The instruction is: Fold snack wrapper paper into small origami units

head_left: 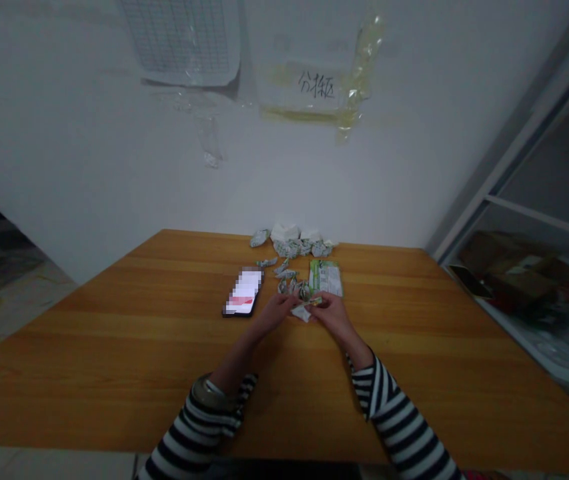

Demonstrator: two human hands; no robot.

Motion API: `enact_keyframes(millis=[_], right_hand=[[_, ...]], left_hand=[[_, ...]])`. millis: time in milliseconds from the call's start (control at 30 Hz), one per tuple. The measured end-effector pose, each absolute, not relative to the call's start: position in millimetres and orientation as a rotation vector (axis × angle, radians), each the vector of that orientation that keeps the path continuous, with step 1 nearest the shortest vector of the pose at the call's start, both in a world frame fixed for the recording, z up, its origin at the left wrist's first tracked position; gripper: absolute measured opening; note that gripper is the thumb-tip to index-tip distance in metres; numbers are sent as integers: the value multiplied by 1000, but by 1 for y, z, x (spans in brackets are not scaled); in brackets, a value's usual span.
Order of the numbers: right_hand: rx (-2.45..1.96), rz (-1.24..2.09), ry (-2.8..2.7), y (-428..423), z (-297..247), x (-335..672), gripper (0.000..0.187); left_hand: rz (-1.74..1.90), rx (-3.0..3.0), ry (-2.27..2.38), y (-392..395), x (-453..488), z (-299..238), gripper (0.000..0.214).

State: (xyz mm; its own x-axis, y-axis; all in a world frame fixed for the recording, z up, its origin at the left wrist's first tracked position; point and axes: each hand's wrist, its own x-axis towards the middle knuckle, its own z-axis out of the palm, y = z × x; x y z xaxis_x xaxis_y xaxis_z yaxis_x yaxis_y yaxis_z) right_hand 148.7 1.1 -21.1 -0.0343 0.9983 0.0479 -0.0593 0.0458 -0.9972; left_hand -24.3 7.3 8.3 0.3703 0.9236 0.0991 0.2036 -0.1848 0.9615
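Note:
Over the middle of the wooden table, my left hand and my right hand face each other with fingers pinched. Between them is a small white wrapper, opened out flat. My right fingers grip its right side, where a green-and-yellow printed edge shows. My left fingertips close on its left side; what lies under them is partly hidden. Just beyond my fingers are several small crumpled green-and-white wrappers. A flat green-and-white printed packet lies beyond my right hand.
A phone with a lit screen lies left of my left hand. Crumpled white tissue or paper and more wrappers are heaped near the wall. A shelf holding cardboard boxes stands on the right.

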Motion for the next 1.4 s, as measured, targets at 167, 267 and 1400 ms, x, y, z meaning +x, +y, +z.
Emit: enact_keyframes(millis=[167,267,1400], right_hand=[[-1097,1136,-1326,-1,-22,146,25],[-1094,1182,-1325,-1,-21,145,28],[-1034,1179,-1111,0,-38,135,23]], left_hand=[[826,1637,998,8,-28,7,55],[819,1643,997,9,-29,7,58],[863,1640,1028,7,-23,2,49]])
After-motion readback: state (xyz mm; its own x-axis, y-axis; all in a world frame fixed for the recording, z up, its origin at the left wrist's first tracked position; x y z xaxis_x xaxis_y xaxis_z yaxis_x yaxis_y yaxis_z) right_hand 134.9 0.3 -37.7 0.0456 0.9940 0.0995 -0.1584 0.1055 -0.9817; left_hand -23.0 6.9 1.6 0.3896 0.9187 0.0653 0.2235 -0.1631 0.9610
